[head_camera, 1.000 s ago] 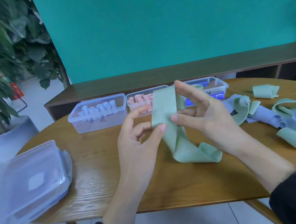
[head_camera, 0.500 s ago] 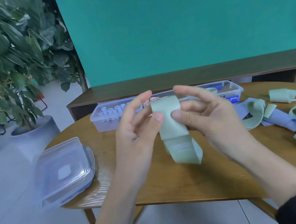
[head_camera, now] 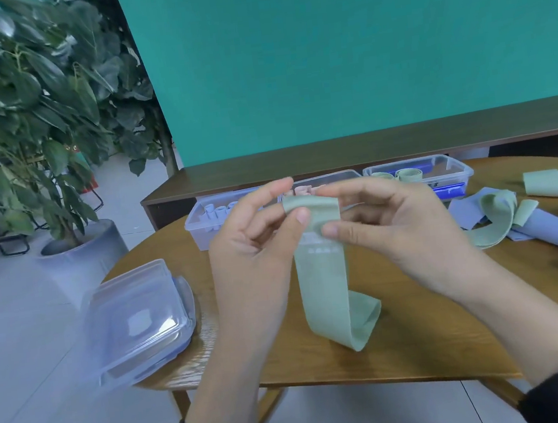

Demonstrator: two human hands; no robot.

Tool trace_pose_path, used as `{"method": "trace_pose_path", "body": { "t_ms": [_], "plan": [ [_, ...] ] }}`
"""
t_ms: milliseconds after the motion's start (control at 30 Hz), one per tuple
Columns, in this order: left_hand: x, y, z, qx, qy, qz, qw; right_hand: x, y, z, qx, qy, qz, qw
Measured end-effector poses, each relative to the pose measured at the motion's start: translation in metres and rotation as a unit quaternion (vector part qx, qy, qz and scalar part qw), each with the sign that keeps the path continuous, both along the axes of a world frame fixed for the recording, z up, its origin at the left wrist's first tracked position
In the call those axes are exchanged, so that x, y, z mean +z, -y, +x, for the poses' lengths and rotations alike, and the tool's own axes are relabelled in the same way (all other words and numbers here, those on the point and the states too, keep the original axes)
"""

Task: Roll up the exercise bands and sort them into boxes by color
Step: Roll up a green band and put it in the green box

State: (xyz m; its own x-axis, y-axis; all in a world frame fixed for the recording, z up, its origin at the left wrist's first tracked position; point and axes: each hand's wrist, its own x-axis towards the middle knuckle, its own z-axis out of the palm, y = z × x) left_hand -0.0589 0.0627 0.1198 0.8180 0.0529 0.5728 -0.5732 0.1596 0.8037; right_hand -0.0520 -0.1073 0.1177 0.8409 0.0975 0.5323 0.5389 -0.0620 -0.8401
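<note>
A pale green exercise band (head_camera: 327, 289) hangs in front of me above the round wooden table (head_camera: 422, 344). My left hand (head_camera: 250, 248) and my right hand (head_camera: 393, 230) both pinch its folded top end between thumb and fingers. Its lower loop curls just above the tabletop. Behind my hands stand three clear boxes: the left box (head_camera: 200, 228) holds pale blue rolls, the middle box (head_camera: 329, 180) pink rolls, the right box (head_camera: 445, 173) green rolls. Loose green and lilac bands (head_camera: 512, 217) lie heaped at the right.
Stacked clear lids (head_camera: 137, 319) overhang the table's left edge. A potted plant (head_camera: 78, 246) stands on the floor to the left. A low dark wooden shelf (head_camera: 368, 153) runs behind the table under a teal wall.
The band's top end has been folded over between my fingertips and its hanging part has straightened. The view has shifted, so the table sits further right.
</note>
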Motion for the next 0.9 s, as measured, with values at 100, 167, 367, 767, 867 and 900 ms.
{"method": "trace_pose_path", "body": {
  "t_ms": [100,167,367,767,867,900],
  "plan": [
    [0.005,0.000,-0.002,0.008,0.003,0.026,1.000,0.001,-0.005,-0.005,-0.026,0.037,0.004,0.999],
    [0.009,-0.001,-0.004,0.011,0.004,0.030,0.999,0.005,-0.005,-0.010,-0.065,0.063,-0.016,0.996],
    [0.026,-0.004,-0.018,0.035,0.047,0.043,0.997,0.030,-0.010,-0.032,-0.098,0.113,-0.017,0.989],
    [0.043,-0.012,-0.060,-0.040,0.064,0.031,0.997,0.083,-0.012,-0.077,-0.030,0.130,0.038,0.990],
    [0.036,-0.007,-0.062,-0.114,0.002,0.030,0.993,0.088,-0.013,-0.071,-0.041,0.119,0.046,0.991],
    [0.029,-0.005,-0.060,-0.128,-0.022,0.023,0.991,0.088,-0.013,-0.066,-0.048,0.109,0.041,0.992]
  ]
}}
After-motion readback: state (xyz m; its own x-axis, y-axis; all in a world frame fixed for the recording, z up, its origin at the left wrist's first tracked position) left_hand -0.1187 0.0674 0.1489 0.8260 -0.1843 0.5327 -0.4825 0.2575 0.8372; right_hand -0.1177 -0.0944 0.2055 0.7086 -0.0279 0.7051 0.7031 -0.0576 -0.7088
